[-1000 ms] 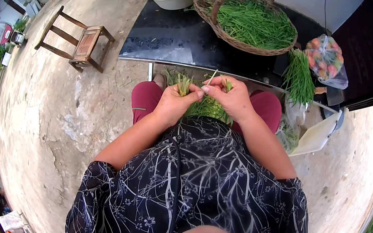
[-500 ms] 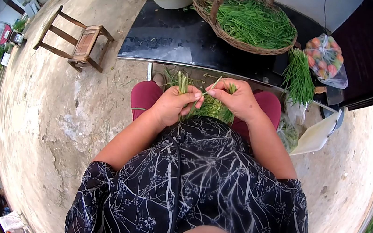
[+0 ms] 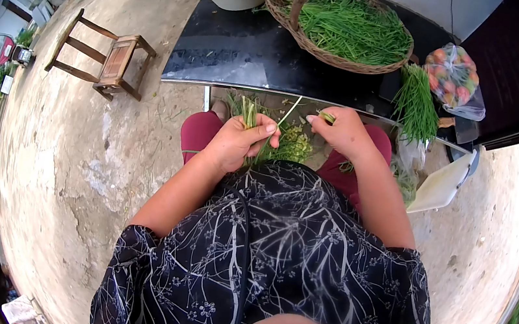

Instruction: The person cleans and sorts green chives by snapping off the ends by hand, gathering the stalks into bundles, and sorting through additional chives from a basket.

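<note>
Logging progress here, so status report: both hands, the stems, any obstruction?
Left hand gripping green stems, one pale stalk slanting out. Right hand, apart, closed on small bunch. Black table just ahead.

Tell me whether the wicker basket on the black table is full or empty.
Mostly full: long green stalks are heaped across most of the wicker basket, though some bare wicker shows inside at one end.
</note>
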